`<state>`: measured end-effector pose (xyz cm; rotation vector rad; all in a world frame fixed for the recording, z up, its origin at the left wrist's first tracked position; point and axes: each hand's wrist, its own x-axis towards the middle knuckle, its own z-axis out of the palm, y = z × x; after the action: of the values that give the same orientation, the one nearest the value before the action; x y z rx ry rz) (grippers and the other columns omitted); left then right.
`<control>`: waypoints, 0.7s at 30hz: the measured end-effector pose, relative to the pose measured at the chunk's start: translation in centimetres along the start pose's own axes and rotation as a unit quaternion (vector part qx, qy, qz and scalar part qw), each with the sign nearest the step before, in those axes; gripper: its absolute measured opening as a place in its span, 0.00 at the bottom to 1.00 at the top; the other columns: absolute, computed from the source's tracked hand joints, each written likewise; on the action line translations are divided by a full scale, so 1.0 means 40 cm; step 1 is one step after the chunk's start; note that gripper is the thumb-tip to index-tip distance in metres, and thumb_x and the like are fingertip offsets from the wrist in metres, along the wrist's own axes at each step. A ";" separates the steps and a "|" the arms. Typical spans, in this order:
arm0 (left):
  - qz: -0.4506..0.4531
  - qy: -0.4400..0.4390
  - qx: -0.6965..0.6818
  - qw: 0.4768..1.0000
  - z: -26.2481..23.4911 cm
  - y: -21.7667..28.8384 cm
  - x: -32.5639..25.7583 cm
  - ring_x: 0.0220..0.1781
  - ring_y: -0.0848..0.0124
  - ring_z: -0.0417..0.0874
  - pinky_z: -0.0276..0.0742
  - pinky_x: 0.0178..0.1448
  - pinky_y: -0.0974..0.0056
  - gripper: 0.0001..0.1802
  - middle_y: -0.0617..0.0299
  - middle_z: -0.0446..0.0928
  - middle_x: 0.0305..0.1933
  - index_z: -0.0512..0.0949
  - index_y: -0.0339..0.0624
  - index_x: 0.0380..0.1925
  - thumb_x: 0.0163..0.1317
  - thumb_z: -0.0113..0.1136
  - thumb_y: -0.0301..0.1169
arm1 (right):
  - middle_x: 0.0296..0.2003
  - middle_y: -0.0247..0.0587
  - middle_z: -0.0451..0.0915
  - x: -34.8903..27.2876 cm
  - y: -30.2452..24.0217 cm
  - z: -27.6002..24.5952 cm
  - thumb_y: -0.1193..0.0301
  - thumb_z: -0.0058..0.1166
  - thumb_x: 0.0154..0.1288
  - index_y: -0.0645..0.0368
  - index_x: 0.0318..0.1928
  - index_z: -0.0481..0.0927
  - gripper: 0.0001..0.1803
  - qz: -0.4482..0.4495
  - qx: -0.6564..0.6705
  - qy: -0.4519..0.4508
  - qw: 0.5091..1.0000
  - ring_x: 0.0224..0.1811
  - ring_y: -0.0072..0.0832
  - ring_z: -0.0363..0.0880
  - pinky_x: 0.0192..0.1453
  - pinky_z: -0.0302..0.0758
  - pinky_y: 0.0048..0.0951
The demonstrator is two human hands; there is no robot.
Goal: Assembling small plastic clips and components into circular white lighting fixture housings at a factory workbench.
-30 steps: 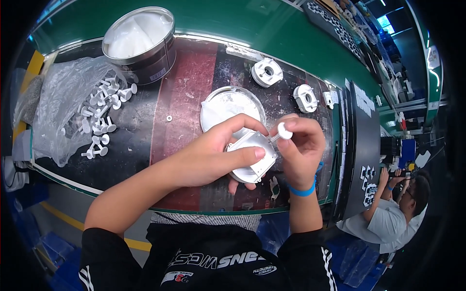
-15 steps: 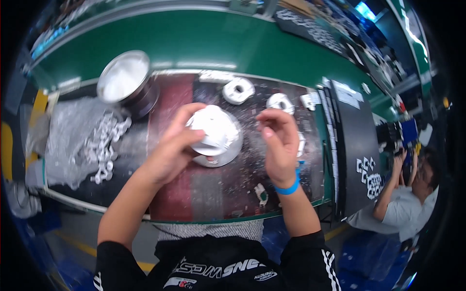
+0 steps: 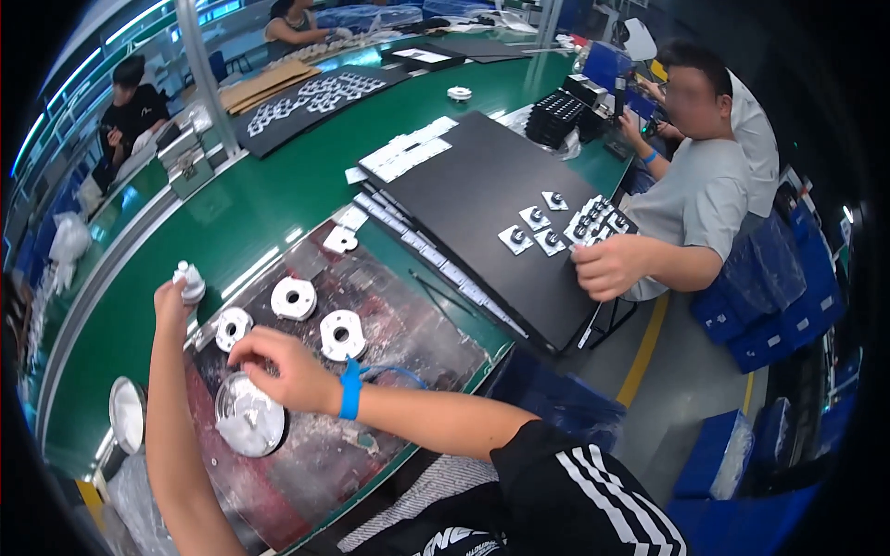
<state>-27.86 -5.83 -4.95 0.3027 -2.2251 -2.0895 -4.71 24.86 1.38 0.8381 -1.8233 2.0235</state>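
My left hand [image 3: 171,304] is stretched out to the far left, fingers closed at a small white knobbed piece [image 3: 191,285]; part of the grip is hidden. My right hand [image 3: 283,369] hovers at the upper edge of a round metal dish [image 3: 274,435] that has white material in it. Its fingers are loosely bent and apart, with nothing visible between them. Three white ring-shaped parts with central holes lie beyond the right hand: one ring [image 3: 234,329], another ring [image 3: 294,299] and a third ring [image 3: 343,335].
A can of white material [image 3: 128,414] stands at the left. Stacked black boards [image 3: 482,199] lie right of the stained work board [image 3: 408,320], carrying small black-and-white parts. A co-worker's hand [image 3: 612,267] is over them. A white plate [image 3: 344,236] lies nearby.
My view has swung to the right. My left hand has moved from the dish to the far left; the right hand now hovers by the dish. The co-worker's arm reaches over the boards.
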 end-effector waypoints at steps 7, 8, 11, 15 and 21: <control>0.059 0.181 0.528 0.828 -0.028 -0.038 0.042 0.51 0.45 0.81 0.70 0.56 0.45 0.30 0.45 0.82 0.46 0.83 0.36 0.43 0.72 0.38 0.50 | 0.36 0.41 0.76 -0.003 -0.024 -0.021 0.81 0.50 0.61 0.61 0.40 0.78 0.08 0.009 0.003 -0.007 1.000 0.36 0.31 0.77 0.42 0.74 0.30; 0.051 0.193 0.556 0.807 -0.039 -0.049 0.036 0.52 0.45 0.81 0.68 0.59 0.44 0.31 0.45 0.82 0.47 0.83 0.37 0.43 0.72 0.37 0.51 | 0.36 0.41 0.76 -0.004 -0.026 -0.022 0.82 0.50 0.61 0.61 0.40 0.78 0.08 0.009 0.008 -0.008 1.000 0.36 0.31 0.77 0.41 0.74 0.30; 0.037 0.210 0.559 0.801 -0.020 -0.029 -0.002 0.58 0.47 0.77 0.65 0.63 0.45 0.29 0.45 0.80 0.53 0.80 0.40 0.50 0.72 0.37 0.50 | 0.35 0.41 0.76 -0.003 -0.022 -0.024 0.82 0.51 0.61 0.61 0.40 0.78 0.08 0.000 0.009 -0.003 1.000 0.35 0.31 0.76 0.40 0.73 0.29; 0.253 0.298 0.441 0.808 -0.041 0.057 -0.084 0.59 0.52 0.76 0.69 0.60 0.56 0.20 0.47 0.77 0.57 0.77 0.41 0.55 0.72 0.47 0.40 | 0.32 0.42 0.75 0.001 -0.024 0.002 0.81 0.51 0.60 0.62 0.37 0.78 0.06 -0.021 0.014 -0.004 1.000 0.34 0.32 0.76 0.39 0.73 0.29; 0.310 0.023 0.108 0.944 0.138 0.220 -0.525 0.31 0.76 0.72 0.68 0.41 0.69 0.23 0.63 0.73 0.25 0.69 0.37 0.21 0.77 0.45 0.37 | 0.31 0.41 0.76 -0.003 -0.012 -0.025 0.81 0.52 0.60 0.61 0.36 0.80 0.06 -0.026 -0.010 0.014 1.000 0.32 0.30 0.76 0.37 0.72 0.27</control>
<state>-9.19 4.10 5.11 -0.3051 -2.1419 -1.4990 -4.56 25.92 1.67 0.8384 -1.7847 1.9715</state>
